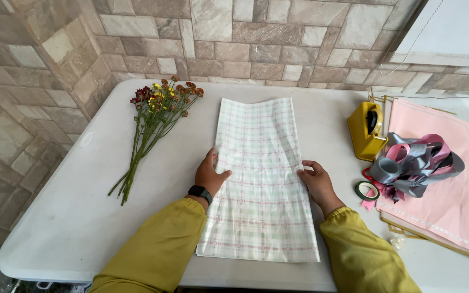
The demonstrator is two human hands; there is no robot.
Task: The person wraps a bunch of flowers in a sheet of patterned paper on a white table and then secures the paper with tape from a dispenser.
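A folded sheet of checked wrapping paper point(259, 173), white with pink and green lines, lies lengthwise on the white table point(71, 217). My left hand point(209, 174) grips its left edge, thumb on top of the paper. My right hand point(316, 182) pinches the right edge at about the same height. Both arms wear mustard-yellow sleeves, and a black watch sits on my left wrist. A small bunch of red and yellow flowers point(150, 127) with long green stems lies to the left of the paper, apart from it.
A yellow tape dispenser point(366, 130) stands at the right. Beside it lie grey and pink ribbons point(416, 163), a green tape roll point(366, 190) and pink wrapping sheets point(451, 190). A stone-tile wall runs behind and to the left of the table.
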